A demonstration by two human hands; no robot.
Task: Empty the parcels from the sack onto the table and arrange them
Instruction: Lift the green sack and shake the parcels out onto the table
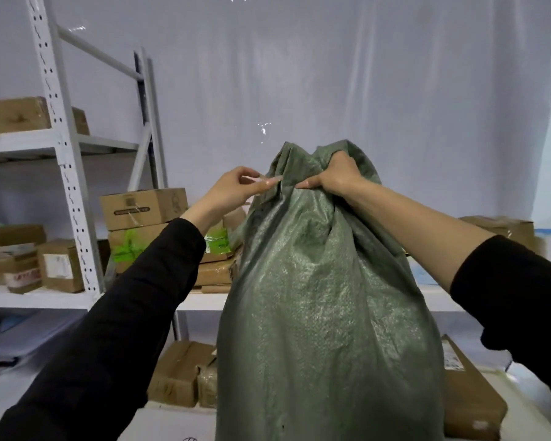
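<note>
Standing upright in the middle of the view, the green woven sack (328, 297) is held up by its gathered top. The right hand (337, 178) is closed in a fist around the bunched fabric. The left hand (236, 186) pinches the fabric edge just beside it with thumb and fingertips, the other fingers curled. Brown cardboard parcels (178, 374) lie on the white table (169, 424) at both sides of the sack. A white metal shelf (67, 173) with more boxes (143, 206) stands behind on the left.
</note>
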